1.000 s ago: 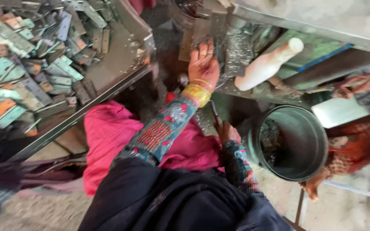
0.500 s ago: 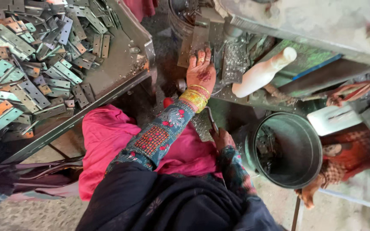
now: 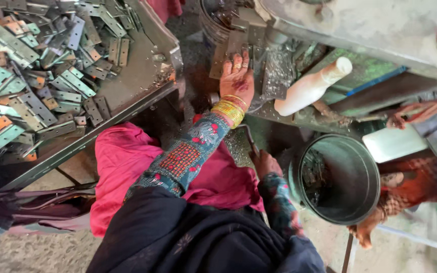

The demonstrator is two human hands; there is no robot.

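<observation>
My left hand (image 3: pixel 236 80), with gold bangles at the wrist, lies flat with fingers stretched over a grey metal hinge plate (image 3: pixel 234 44) at the foot of a grey machine (image 3: pixel 360 25). More plates stand upright just beside the fingers. My right hand (image 3: pixel 265 163) is lower, near my lap, closed round a thin metal lever (image 3: pixel 249 136) that slants up toward the machine. Both sleeves are patterned, and pink cloth covers my lap.
A metal tray (image 3: pixel 137 86) at the left holds several loose hinges (image 3: pixel 31 91). A white plastic bottle (image 3: pixel 312 87) lies right of my left hand. A round metal bucket (image 3: pixel 337 177) with scraps stands at the right, with another person's hand (image 3: pixel 367 230) beside it.
The view has drifted a little. My left hand stays on the plates by the machine, and my right hand keeps its hold on the lever.
</observation>
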